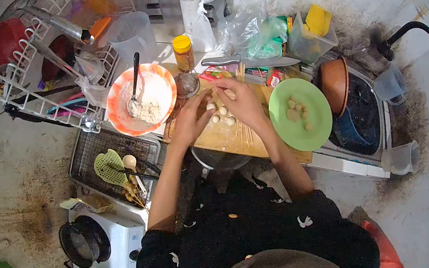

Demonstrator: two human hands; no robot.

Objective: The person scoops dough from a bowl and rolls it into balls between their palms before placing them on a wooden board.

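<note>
My left hand (193, 117) is over the left part of a wooden cutting board (215, 144), its thumb and fingers apart around small pale dough balls (222, 111). Opposite it, my right hand (242, 104) has curled fingers, with the fingertips close to those of my left hand. Whatever the right fingers hold, if anything, is too small and partly hidden to make out. Several dough balls lie on the floured board just below the hands. Thin wooden skewers (245, 133) lie under and beside my right hand.
Left of the board stands an orange-and-white bowl (113, 97) with flour and a spoon. A green plate (311, 101) with dough pieces is on the right, near the sink (367, 145). A large knife (270, 61) lies behind the board. Pans (86, 240) sit on the stove at lower left.
</note>
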